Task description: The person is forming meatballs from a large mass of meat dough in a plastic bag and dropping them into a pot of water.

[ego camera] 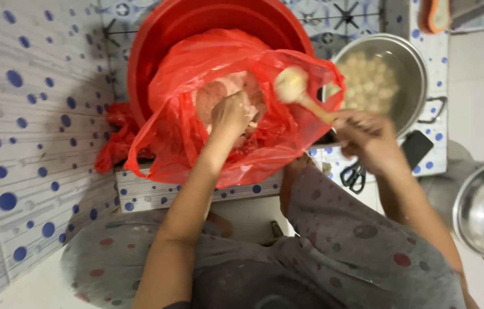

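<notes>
Nearest, the left hand (229, 117) sits fisted in pink paste inside the thin red plastic bag (185, 114), while the right hand (368, 140) grips a pale wooden spoon (302, 94) angled far-left toward it.

A thin red plastic bag (207, 137) sits open in the red basin (156, 40) on the dotted tiled ledge (196, 191), its crumpled skirt hanging over the ledge's near edge. My left hand (230, 114) is down inside its mouth. A small dark phone (416, 147), screen blank, lies at the ledge's right end.
</notes>
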